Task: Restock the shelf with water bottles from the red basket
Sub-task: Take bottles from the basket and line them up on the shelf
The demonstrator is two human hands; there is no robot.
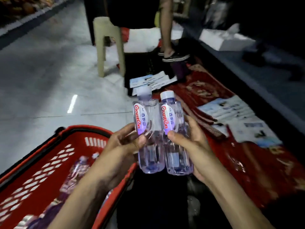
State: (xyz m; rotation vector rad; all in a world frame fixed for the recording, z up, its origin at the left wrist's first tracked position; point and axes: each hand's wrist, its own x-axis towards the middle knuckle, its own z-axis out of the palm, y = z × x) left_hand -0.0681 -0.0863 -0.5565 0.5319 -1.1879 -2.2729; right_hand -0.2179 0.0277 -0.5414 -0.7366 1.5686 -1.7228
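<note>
Above the red basket's (49,156) right rim, two upright bottles stand side by side, touching. Left hand (125,142) is clamped on the left bottle (146,129), right hand (191,146) on the right bottle (175,129). More bottles (77,171) lie in the basket.

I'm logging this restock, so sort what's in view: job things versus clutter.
Job: two clear plastic water bottles, one in the left hand, one in the right hand; red plastic basket.
Clutter: beige plastic stool, white leaflets, white box.
</note>
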